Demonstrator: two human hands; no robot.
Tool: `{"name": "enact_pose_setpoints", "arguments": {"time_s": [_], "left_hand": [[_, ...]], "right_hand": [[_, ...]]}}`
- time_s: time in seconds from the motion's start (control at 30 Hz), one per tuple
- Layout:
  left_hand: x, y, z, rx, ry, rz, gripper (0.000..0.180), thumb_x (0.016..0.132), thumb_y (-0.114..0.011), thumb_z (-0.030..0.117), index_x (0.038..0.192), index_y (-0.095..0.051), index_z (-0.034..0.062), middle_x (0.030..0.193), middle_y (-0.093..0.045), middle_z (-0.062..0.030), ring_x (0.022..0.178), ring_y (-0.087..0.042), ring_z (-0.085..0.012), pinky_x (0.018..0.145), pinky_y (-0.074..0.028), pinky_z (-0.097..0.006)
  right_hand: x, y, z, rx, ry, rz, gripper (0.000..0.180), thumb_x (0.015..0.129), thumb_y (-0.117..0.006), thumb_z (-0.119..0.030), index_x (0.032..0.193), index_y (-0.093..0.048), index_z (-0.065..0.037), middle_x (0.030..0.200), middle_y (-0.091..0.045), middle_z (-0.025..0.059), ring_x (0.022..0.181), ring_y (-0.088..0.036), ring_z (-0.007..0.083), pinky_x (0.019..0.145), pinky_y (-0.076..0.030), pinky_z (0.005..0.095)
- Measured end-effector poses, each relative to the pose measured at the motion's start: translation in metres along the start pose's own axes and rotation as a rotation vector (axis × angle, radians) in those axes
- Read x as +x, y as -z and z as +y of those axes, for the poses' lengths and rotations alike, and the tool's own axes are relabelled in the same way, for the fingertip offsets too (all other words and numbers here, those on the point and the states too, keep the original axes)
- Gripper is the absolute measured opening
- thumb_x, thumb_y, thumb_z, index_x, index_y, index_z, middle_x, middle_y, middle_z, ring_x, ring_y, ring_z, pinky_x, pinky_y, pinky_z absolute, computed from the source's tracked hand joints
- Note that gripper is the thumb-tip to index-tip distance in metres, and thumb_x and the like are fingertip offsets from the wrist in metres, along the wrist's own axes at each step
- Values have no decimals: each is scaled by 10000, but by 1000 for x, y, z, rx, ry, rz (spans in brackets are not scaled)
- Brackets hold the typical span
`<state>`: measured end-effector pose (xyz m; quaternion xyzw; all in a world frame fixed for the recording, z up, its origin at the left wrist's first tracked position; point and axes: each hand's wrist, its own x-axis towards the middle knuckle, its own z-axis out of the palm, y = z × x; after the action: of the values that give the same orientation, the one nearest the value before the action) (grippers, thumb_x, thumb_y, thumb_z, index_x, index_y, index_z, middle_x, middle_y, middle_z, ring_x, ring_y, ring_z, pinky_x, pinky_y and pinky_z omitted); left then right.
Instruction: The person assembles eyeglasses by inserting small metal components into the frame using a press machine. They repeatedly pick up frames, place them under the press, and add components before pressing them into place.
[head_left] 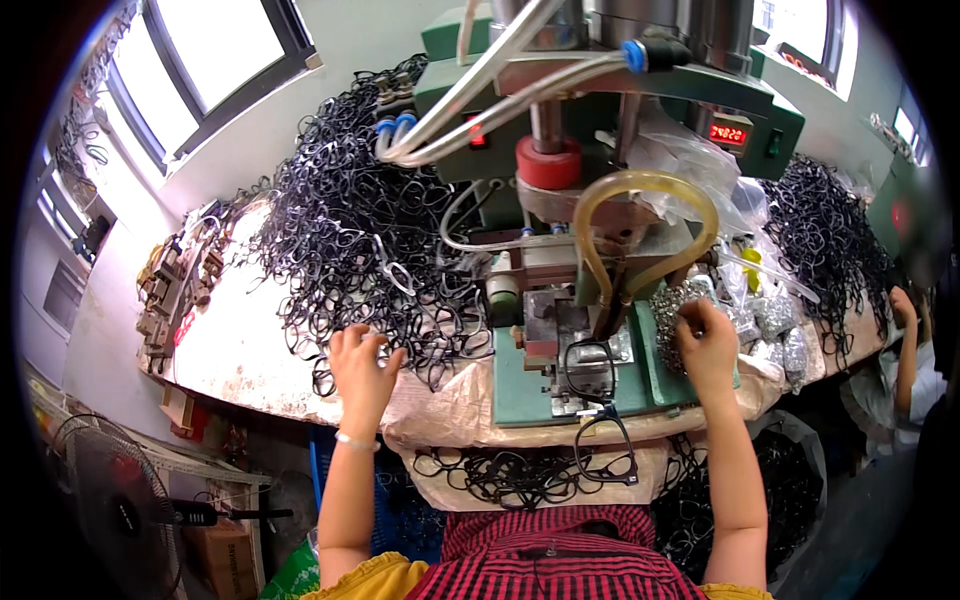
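Note:
A black eyeglass frame (632, 470) sits in the fixture of a green bench press (522, 395). One of its rims lies under the press head, and the other hangs over the front edge. My left hand (362, 372) is at the near edge of a big heap of black eyeglass frames (345, 190). Its fingers are apart, and no frame shows in its grip. To the right of the fixture, my right hand (710, 345) has its fingertips curled together at a pile of small silvery metal parts (672, 315). Whatever is between those fingertips is too small to make out.
A yellowish hose (650, 182) loops before the press head. Plastic bags of metal parts (775, 310) and another frame heap (825, 225) lie right. More frames (500, 472) rest on cloth at my lap. A fan (115, 510) stands lower left; another person's hand (903, 308) shows far right.

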<state>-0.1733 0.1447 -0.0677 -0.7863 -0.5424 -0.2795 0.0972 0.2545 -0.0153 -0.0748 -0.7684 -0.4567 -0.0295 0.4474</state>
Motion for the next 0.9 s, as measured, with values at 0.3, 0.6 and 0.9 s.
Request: {"name": "enact_pose_setpoints", "arguments": {"time_s": [0.3, 0.6, 0.9], "left_hand": [[54, -47, 4, -781, 217, 147, 120, 1017, -568, 146, 1060, -630, 53, 703, -624, -33, 537, -504, -79, 497, -385, -262], [36, -20, 69, -1523, 433, -120, 138, 1058, -522, 255, 1015, -515, 124, 819, -585, 16, 665, -489, -43, 552, -378, -189], [-15, -14, 87, -1916, 553, -50, 344, 1091, -344, 393, 933, -476, 118, 956, -689, -170, 833, -655, -254, 736, -542, -364]], "right_hand": [[-47, 42, 3, 18, -31, 132, 99, 797, -727, -15, 893, -708, 2, 879, -709, 113, 852, -674, 245, 802, -512, 340], [-18, 35, -89, 419, 265, -71, 124, 747, -724, 1, 867, -701, -21, 877, -701, 109, 841, -675, 264, 760, -514, 345], [-24, -9, -118, 813, -79, -51, 419, 814, -727, 14, 1193, -551, 30, 928, -670, 51, 866, -636, 104, 809, -488, 251]]}}
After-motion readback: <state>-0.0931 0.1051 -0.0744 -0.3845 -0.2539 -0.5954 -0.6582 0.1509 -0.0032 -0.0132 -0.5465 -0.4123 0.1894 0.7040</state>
